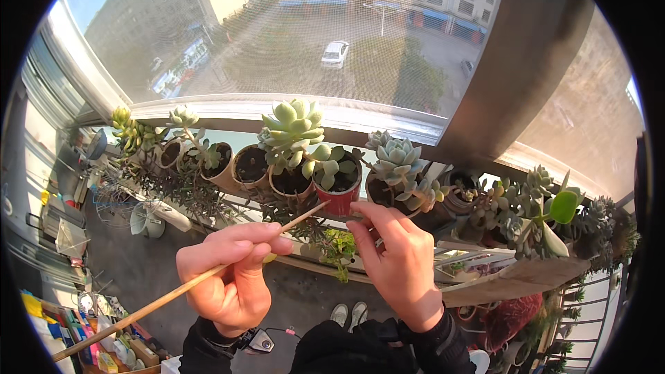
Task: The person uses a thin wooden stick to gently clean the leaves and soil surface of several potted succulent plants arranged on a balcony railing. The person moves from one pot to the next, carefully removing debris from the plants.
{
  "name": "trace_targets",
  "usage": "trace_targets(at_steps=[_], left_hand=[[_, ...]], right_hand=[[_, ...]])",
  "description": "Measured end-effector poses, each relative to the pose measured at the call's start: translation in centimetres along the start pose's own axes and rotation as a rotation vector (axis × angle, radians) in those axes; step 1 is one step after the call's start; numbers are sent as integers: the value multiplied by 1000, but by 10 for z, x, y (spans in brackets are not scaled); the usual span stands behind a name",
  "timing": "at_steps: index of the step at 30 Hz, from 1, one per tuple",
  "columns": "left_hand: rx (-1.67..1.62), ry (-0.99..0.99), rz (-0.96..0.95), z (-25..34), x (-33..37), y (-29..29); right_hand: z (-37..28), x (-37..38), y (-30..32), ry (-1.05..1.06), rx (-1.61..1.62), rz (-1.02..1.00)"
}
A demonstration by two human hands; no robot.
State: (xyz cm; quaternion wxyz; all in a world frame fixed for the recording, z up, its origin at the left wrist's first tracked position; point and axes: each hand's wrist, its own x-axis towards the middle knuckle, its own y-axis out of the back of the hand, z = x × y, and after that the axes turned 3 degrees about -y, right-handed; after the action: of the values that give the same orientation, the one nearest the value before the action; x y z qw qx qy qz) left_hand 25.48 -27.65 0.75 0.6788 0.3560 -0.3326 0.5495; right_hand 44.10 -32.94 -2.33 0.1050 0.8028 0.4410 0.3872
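Observation:
My left hand (232,273) pinches a long thin wooden stick (173,293), which slants from the lower left up to a pointed tip just before a red pot (337,202). Beside that pot's lower right side is my right hand (398,253), its fingers curled and thumb close to the index finger; anything between them is too small to make out. The red pot holds dark soil and a plant with fleshy leaves (331,167). To its left a large pale green succulent (294,125) rises over a brown pot (291,183). A blue-grey succulent (398,159) grows on the right.
More potted succulents (251,165) line the ledge below a screened window (298,48). A green trailing plant (338,249) hangs beneath the hands. At the right stand crowded pots and a wooden board (512,282). Assorted boxes (138,353) fill the lower left.

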Motion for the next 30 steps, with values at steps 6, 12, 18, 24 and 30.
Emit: trace_targets(at_steps=[6,12,18,24,30], left_hand=[[177,-43,-181,-35,12,-28],[232,-31,-169,-38,11,-36],[138,5,-148,-42,-2,-32],[61,14,-8,-44,-15,-35],[-12,-40,26,3,-14,-2]], right_hand=[[0,23,-7,-45,-48,-148],[-2,31,-12,-68,-92,-284],[-4,33,-16,-77,-254,-340],[-5,33,-16,-93,-132,-285],[-19,0,-6,0,95,-240]])
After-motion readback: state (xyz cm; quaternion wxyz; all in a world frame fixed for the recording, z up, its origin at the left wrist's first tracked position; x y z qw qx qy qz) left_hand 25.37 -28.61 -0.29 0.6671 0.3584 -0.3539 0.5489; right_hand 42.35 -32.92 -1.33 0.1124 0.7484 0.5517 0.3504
